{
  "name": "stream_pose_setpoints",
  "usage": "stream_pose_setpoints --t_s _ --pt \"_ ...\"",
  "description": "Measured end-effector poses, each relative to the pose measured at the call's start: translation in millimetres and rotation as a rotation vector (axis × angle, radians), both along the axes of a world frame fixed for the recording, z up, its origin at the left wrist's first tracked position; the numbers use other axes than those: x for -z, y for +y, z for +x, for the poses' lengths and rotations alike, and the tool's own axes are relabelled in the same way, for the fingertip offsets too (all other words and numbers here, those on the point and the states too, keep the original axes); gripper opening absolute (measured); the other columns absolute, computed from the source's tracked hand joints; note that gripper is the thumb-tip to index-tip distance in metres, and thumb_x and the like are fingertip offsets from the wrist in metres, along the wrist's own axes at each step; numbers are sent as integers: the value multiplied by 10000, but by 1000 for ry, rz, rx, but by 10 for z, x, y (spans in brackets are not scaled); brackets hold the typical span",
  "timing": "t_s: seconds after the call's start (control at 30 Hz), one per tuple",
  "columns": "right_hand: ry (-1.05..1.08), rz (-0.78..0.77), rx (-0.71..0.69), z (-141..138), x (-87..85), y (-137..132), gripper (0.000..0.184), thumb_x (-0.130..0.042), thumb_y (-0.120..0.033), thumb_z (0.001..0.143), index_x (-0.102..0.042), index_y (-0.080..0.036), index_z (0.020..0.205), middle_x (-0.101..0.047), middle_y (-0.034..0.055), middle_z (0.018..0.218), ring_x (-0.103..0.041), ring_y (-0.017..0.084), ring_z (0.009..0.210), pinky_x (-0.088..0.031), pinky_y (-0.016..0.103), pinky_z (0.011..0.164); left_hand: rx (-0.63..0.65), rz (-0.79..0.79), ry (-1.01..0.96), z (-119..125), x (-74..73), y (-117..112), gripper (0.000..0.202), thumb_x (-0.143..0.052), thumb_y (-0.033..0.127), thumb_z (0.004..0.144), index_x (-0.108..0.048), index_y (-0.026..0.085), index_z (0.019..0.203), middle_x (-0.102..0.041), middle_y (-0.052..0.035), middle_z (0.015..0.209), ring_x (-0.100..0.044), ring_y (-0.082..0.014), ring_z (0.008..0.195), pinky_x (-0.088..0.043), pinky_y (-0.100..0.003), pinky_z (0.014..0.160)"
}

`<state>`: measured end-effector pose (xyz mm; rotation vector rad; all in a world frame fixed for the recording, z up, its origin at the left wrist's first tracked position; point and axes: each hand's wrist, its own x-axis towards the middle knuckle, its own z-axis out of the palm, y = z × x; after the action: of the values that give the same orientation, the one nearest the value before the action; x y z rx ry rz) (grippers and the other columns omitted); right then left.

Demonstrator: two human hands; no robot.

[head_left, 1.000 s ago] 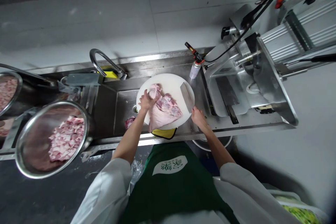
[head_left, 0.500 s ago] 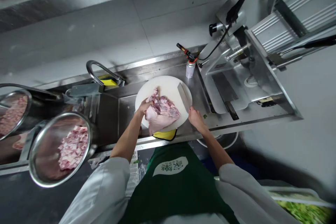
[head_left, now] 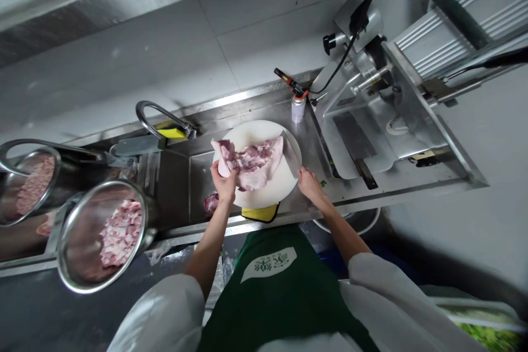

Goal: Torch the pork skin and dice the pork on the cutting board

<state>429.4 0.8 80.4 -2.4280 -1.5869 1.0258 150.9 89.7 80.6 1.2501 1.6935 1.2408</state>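
A big slab of raw pink meat (head_left: 252, 164) lies across a round white cutting board (head_left: 277, 188) that rests over the steel sink edge. My left hand (head_left: 225, 184) is closed on the slab's near left edge. A cleaver (head_left: 290, 153) stands on the board's right side, its blade by the meat, and my right hand (head_left: 308, 184) is wrapped round its handle. A yellow cloth (head_left: 259, 212) sticks out from under the board.
A steel bowl (head_left: 82, 275) of cut meat pieces sits at the left, a second bowl (head_left: 25, 190) behind it. A faucet (head_left: 154, 113) arches over the sink (head_left: 173, 176). A gas torch can (head_left: 297, 105) and a meat slicer (head_left: 391, 115) stand at the right.
My left hand has turned and spread the meat slab, which now lies wider across the board's far side. The right hand and cleaver have stayed put. The camera shifted slightly.
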Motion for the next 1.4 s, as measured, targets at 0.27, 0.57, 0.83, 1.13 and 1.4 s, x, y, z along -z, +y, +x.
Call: stream_pose_setpoints --t_s 0.27,0.57,0.83,1.13,1.4 --pt "-149 -48 -200 235 -256 -69 349 -325 -258 1110 -594 -146 1302 -750 178 1142 -720 272 1084 -468 310 882 -216 -247 635 -882 340 -198 609 -784 414 784 -544 180 1292 -563 -164 1291 -506 -354 1290 -390 -514 1112" --pt "-281 -16 -362 97 -333 313 362 -320 -287 1111 -569 -145 1333 -764 180 1102 -743 300 1050 -481 325 841 516 18 979 -344 338 -171 548 -570 565 967 -649 200 1367 -625 -156 1404 -431 -409 1369 -290 -572 1150" --pt "-312 -67 -301 165 -115 315 387 -284 -292 1121 -531 -117 1362 -756 200 1132 -740 288 1073 -484 313 844 633 -27 1142 -795 390 -644 702 -544 640 958 -556 214 1516 -519 -188 1530 -386 -420 1433 -300 -573 1149" --pt "-218 -36 -218 187 -67 312 359 -314 -284 1126 -536 -107 1345 -749 197 1148 -727 273 1085 -467 303 860 555 -133 1057 -364 361 130 740 -732 255 769 -570 225 1490 -545 -230 1505 -407 -505 1435 -255 -647 1151" --pt "-188 -22 -192 180 -53 282 387 -313 -277 1122 -519 -91 1393 -738 211 1172 -718 280 1108 -457 312 911 204 -419 239 -388 206 696 244 -683 323 712 -717 133 862 -737 -119 809 -695 -265 813 -531 -349 784"
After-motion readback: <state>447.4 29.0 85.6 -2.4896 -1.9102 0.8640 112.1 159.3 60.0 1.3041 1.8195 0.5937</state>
